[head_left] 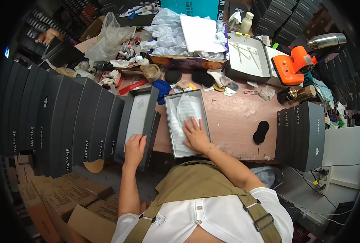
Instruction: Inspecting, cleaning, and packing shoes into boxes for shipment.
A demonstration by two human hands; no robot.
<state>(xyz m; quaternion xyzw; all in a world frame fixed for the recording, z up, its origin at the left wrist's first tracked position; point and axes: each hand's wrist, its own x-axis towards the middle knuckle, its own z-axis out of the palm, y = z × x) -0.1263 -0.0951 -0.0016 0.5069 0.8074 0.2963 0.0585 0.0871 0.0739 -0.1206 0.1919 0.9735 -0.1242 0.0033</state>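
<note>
Before me on the table lies an open grey shoe box [182, 151] with a white inside. White tissue paper [184, 107] covers what is in it; the contents are hidden. My right hand [196, 135] rests flat on the paper, fingers spread. Left of the box, a dark grey box lid [140, 111] leans with its pale inner face showing. At the lid's near end my left hand [135, 146] is closed, fingers curled on its edge.
Rows of dark shoe boxes [78, 121] stand at the left, more boxes [305, 133] at the right. A black oval pad [261, 132] lies on the pink tabletop [228, 121]. Behind are a paper-filled carton [188, 61], an orange device [287, 69] and clutter. Cardboard cartons [66, 194] sit lower left.
</note>
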